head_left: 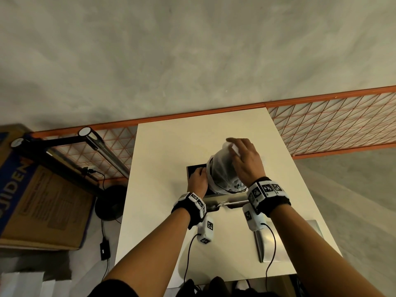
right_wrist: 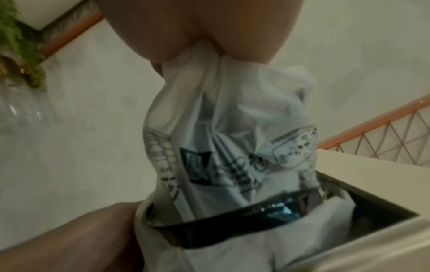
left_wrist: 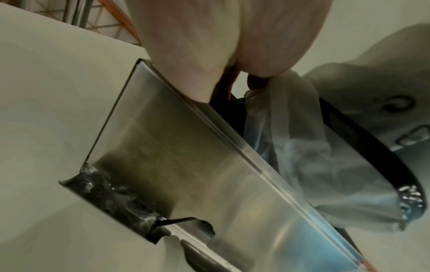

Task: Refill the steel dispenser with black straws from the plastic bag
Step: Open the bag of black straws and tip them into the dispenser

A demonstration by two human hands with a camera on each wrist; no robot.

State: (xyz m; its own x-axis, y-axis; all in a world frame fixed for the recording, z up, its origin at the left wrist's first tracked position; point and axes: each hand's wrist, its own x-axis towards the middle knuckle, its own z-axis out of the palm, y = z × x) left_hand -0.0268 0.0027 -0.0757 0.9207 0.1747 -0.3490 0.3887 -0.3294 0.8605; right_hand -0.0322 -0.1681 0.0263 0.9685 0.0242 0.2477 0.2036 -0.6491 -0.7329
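Observation:
The steel dispenser (head_left: 227, 199) stands open-topped in the middle of the white table (head_left: 162, 146). A translucent printed plastic bag (head_left: 220, 168) hangs mouth-down into it. My right hand (head_left: 246, 159) grips the bag's bunched upper end; in the right wrist view the bag (right_wrist: 221, 147) runs from my palm (right_wrist: 197, 27) down into the dispenser (right_wrist: 372, 239). My left hand (head_left: 198, 181) pinches the bag's lower left edge at the dispenser rim. In the left wrist view, wrapped black straws (left_wrist: 109, 191) lie in the trough at the foot of the dispenser (left_wrist: 186, 156), beside the bag (left_wrist: 314, 156).
A flat steel lid (head_left: 285, 241) lies on the table near my right forearm. An orange mesh railing (head_left: 321, 125) runs behind the table. On the left are a cardboard box (head_left: 32, 200), a black stand with metal tubes (head_left: 100, 151) and a power adapter (head_left: 105, 249) on the floor.

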